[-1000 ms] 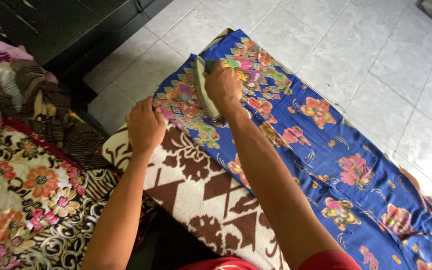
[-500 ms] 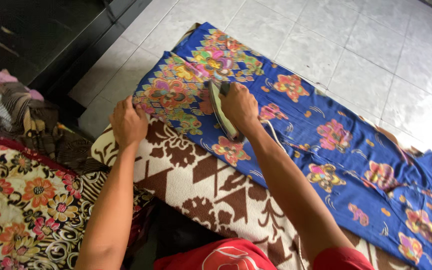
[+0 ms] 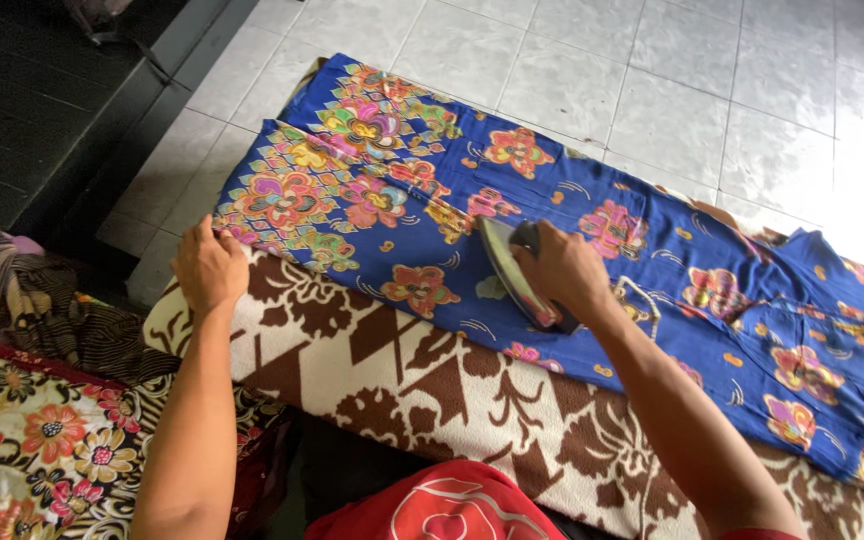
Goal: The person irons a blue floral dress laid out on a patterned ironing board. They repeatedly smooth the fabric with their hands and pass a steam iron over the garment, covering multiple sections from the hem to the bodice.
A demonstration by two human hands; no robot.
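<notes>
— blue floral garment lies spread flat over a brown-and-cream patterned blanket on the tiled floor. what has shifted in the last second?

— the iron has travelled along the cloth, from the flowery hem end at the far corner toward the middle of the garment. the right hand is clamped around its handle, fingers wrapped tight, soleplate down on the fabric.

— and the other one?

— the left hand has stayed at the near hem corner, fingers together and flat, pinning the cloth's edge where it meets the blanket. it holds nothing.

— so what does that tell you?

— i'd judge the hem end is pressed and the stroke is working toward the unpressed length lying off to the right.

— counts?

— one iron, one blue garment, one blanket underneath, two hands. a second flowered cloth sits at lower left, with a heap of dark clothes beside it.
</notes>
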